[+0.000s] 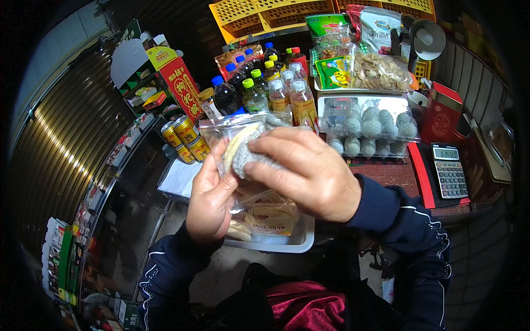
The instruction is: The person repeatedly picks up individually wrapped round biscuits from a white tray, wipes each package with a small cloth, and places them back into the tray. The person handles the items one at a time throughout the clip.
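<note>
My left hand (209, 194) pinches a clear plastic bag (215, 124) by its near left side, thumb in front. Pale yellow, flat food shows through the bag, too covered to identify exactly. My right hand (310, 173) grips a grey, fuzzy cloth (244, 161), its fingers pressing it against the bag's face. Much of the bag is hidden behind that hand and cloth. Below both hands, a white plastic tray (304, 247) holds packaged flat pastries (269, 217) in clear wrappers that bear writing.
Soft-drink bottles (254, 97) stand close behind my hands, with gold drink cans (186, 138) on the left. Egg cartons (368, 124), bagged dried snacks (379, 70) and a calculator (449, 171) lie to the right. A lamp (428, 39) rises at the back right. Goods-filled shelving (120, 153) runs along the left.
</note>
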Action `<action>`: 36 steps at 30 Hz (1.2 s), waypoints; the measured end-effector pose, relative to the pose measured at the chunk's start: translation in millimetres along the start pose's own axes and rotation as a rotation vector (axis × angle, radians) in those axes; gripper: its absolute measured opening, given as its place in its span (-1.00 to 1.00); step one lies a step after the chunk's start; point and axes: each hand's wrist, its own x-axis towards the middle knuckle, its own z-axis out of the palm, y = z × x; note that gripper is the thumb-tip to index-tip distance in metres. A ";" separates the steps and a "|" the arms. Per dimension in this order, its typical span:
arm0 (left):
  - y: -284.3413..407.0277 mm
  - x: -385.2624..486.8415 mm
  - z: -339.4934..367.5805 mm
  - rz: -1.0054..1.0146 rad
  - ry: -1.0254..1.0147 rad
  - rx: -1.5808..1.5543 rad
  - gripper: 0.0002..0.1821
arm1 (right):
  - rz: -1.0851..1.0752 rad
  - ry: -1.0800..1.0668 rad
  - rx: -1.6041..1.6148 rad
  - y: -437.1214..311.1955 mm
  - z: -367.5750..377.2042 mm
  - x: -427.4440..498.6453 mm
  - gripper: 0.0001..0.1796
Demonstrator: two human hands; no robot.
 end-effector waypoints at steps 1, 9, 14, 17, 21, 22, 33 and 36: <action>-1.3 -0.6 0.9 0.010 -0.001 0.012 -0.38 | -0.030 -0.034 -0.035 -1.9 2.2 1.2 -0.59; -1.8 -3.0 5.5 0.029 -0.008 0.139 -0.38 | 0.023 0.075 -0.096 10.1 -2.8 10.4 -0.62; -1.7 -4.1 6.6 -0.048 -0.087 0.305 -0.56 | -0.066 0.043 -0.079 -6.2 -0.3 15.0 -0.57; -1.6 -3.8 6.6 -0.060 -0.069 0.326 -0.58 | -0.043 0.022 -0.136 -1.5 -2.1 16.7 -0.57; -2.4 -4.2 8.5 0.006 -0.068 0.177 -0.41 | 0.020 0.093 -0.118 20.9 -10.5 15.5 -0.61; -0.9 -3.3 7.6 -0.025 -0.012 0.257 -0.38 | 0.081 0.090 -0.096 23.7 -14.2 12.8 -0.62; 1.0 2.6 2.0 -0.013 0.012 0.055 -0.46 | 0.096 0.001 -0.020 12.7 -4.9 -8.5 -0.58; 3.5 3.0 0.3 -0.008 0.025 0.046 -0.47 | 0.074 -0.029 -0.012 8.6 -1.3 -12.8 -0.57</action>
